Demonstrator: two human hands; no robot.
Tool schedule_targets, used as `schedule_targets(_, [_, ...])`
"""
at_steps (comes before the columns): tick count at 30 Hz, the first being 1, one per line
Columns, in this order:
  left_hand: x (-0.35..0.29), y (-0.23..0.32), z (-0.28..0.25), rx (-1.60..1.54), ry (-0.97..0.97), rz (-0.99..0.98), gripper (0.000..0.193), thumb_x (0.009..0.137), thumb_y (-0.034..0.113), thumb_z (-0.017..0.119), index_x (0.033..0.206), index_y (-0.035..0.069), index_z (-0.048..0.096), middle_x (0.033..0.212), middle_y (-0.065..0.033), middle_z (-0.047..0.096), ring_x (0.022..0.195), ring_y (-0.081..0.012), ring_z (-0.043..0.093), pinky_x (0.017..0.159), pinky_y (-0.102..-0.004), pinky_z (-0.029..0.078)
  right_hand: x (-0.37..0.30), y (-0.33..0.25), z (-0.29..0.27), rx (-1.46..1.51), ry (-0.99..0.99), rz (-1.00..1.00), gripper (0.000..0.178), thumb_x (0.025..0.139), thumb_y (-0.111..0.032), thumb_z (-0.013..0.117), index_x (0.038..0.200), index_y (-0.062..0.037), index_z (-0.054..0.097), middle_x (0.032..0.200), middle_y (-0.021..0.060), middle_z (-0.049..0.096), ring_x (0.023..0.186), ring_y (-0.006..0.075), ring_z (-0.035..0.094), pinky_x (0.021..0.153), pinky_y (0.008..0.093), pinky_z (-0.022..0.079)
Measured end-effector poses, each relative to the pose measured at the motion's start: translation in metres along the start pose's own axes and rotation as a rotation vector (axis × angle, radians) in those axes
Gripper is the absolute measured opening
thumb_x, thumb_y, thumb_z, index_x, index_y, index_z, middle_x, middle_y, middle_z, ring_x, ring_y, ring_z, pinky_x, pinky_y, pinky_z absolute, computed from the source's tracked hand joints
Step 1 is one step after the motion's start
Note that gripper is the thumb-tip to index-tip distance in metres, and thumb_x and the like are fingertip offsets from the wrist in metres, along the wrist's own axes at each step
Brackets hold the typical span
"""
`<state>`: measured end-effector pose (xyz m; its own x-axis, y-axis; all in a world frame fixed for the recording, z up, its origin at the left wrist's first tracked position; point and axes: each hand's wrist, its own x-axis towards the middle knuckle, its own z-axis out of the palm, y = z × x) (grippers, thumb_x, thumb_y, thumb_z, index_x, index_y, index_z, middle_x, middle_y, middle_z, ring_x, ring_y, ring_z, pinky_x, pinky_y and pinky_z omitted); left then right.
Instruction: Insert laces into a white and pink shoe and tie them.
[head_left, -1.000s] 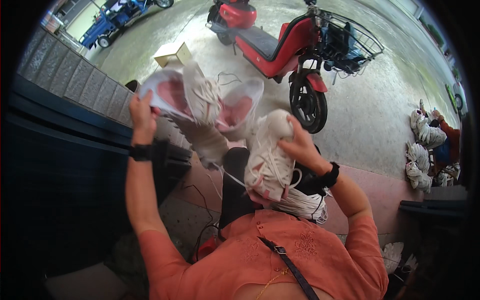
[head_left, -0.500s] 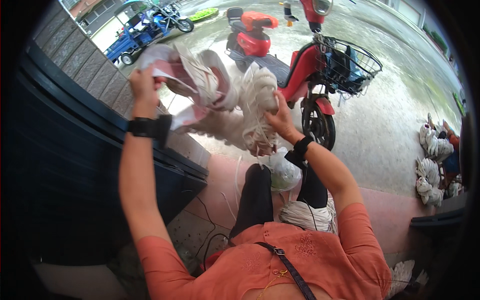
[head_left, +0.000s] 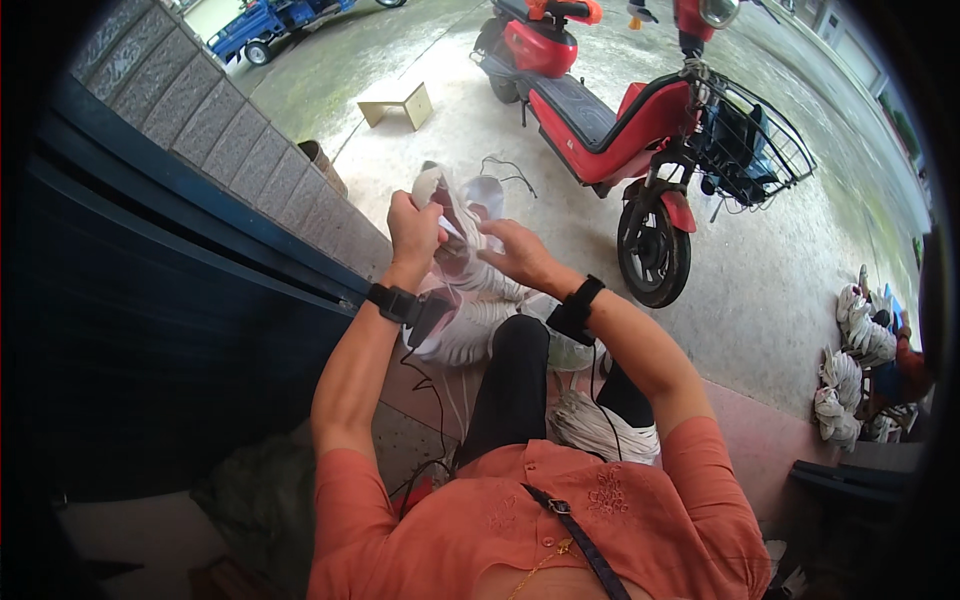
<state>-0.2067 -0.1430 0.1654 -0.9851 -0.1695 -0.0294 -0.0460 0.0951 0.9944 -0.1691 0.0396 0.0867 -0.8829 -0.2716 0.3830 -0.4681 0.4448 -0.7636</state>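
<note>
My left hand (head_left: 412,235) is closed on the top edge of a white-and-pink shoe upper (head_left: 458,225), held up in front of my knees. More pale shoe uppers (head_left: 465,335) hang or lie in a bunch below it, down beside my left knee. Close to the right side of the held upper is my right hand (head_left: 520,255), its fingers stretched toward the front of it; whether the fingertips touch it is hard to tell. A bundle of white laces (head_left: 600,425) rests between my thighs. Wrist straps with dark devices sit on both my wrists.
A red scooter (head_left: 600,130) with a wire basket (head_left: 755,140) stands ahead to the right. Beyond the uppers is a low pale stool (head_left: 397,103). A dark door (head_left: 200,310) closes off the left. Several piles of shoe uppers (head_left: 840,390) and another person (head_left: 905,365) are at the far right.
Both hands have come down and closer together, bringing the bunch of uppers from high in front to near my knees. My right hand has let go of the laced uppers it held.
</note>
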Motion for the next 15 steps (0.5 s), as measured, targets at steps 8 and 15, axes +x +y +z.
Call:
schedule_targets(8, [-0.005, -0.007, -0.03, -0.161, -0.196, -0.085, 0.023, 0.091, 0.012, 0.069, 0.101, 0.001, 0.052, 0.079, -0.0081, 0.063, 0.057, -0.013, 0.061, 0.047, -0.0262, 0.047, 0.038, -0.012, 0.047, -0.091, -0.084, 0.158, 0.022, 0.092, -0.027, 0.066, 0.099, -0.0075, 0.071, 0.075, 0.0207, 0.067, 0.073, 0.0394, 0.067, 0.067, 0.044, 0.053])
schedule_targets(15, [-0.059, -0.315, -0.054, -0.215, -0.294, -0.745, 0.018, 0.09, 0.016, 0.071, 0.102, 0.01, 0.059, 0.076, 0.0, 0.055, 0.065, -0.0142, 0.056, 0.055, -0.0314, 0.05, 0.035, -0.018, 0.038, 0.074, -0.151, 0.348, 0.022, 0.095, -0.018, 0.064, 0.1, 0.0018, 0.072, 0.082, 0.0161, 0.073, 0.072, 0.0233, 0.07, 0.068, 0.0378, 0.053])
